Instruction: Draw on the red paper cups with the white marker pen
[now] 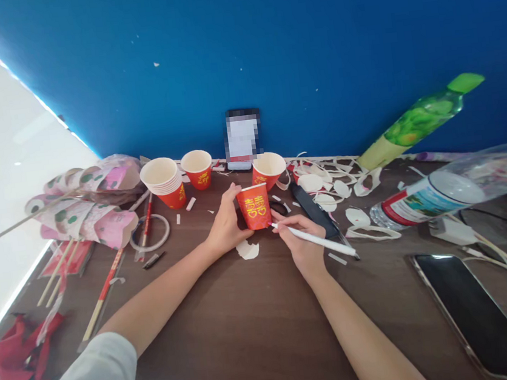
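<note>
A red paper cup point(255, 207) with yellow characters stands in the middle of the head view, slightly tilted. Wrapped round its left side, my left hand point(226, 225) grips it. My right hand point(302, 240) holds a white pen point(318, 241) whose tip is close to the cup's lower right edge; whether it touches cannot be made out. Under the cup, in front, lies a torn white paper piece point(248, 250). Just behind stands another red cup point(270, 170). Partly hidden beside my right fingers is a black-handled object point(278, 207).
A cup stack point(162, 182) and a single cup point(197, 171) stand back left. A phone point(243, 139) leans on the blue wall. White paper scraps point(321, 185), a black case point(313, 209), bottles point(432, 194) and another phone point(478, 311) lie right. Pink paper cones point(96, 217) and sticks lie left.
</note>
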Motion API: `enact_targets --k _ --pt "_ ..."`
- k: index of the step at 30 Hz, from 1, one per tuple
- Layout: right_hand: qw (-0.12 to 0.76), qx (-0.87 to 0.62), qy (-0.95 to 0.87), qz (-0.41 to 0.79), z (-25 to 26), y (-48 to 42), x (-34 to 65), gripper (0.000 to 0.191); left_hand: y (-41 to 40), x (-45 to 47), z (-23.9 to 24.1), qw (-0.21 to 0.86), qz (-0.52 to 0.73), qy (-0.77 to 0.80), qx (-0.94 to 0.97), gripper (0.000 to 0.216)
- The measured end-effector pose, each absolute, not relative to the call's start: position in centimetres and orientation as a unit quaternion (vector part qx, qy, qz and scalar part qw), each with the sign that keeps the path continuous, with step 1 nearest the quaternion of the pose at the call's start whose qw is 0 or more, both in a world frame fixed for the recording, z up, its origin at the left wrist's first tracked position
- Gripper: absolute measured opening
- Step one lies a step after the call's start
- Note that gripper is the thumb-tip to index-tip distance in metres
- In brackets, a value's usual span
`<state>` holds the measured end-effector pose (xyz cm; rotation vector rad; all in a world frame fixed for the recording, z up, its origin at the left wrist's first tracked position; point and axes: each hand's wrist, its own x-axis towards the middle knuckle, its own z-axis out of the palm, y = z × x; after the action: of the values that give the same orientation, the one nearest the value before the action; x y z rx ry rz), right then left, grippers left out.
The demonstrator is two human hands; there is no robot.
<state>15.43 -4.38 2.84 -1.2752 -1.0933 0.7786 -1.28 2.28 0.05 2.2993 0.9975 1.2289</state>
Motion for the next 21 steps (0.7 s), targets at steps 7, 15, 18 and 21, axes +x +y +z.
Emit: enact_targets --k 7,15,18,21 --pt "0.600 -0.555 -0.470 0.334 2.86 -4.43 15.26 0.006 2.26 -1.17 -0.04 0.172 0.442 0.347 0.809 0.098" --pt "0.606 -0.560 -0.454 0.336 2.88 -4.45 15.15 0.008 2.26 -1.24 0.18 0.175 0.437 0.345 0.812 0.097" --pt "0.607 -0.563 -0.450 0.336 2.89 -4.48 15.08 0.008 2.27 -1.22 0.13 0.180 0.437 0.347 0.810 0.095" --pt "0.612 -0.561 -0.446 0.334 2.85 -4.45 15.10 0.009 2.29 -1.20 0.05 0.183 0.441 0.344 0.809 0.095"
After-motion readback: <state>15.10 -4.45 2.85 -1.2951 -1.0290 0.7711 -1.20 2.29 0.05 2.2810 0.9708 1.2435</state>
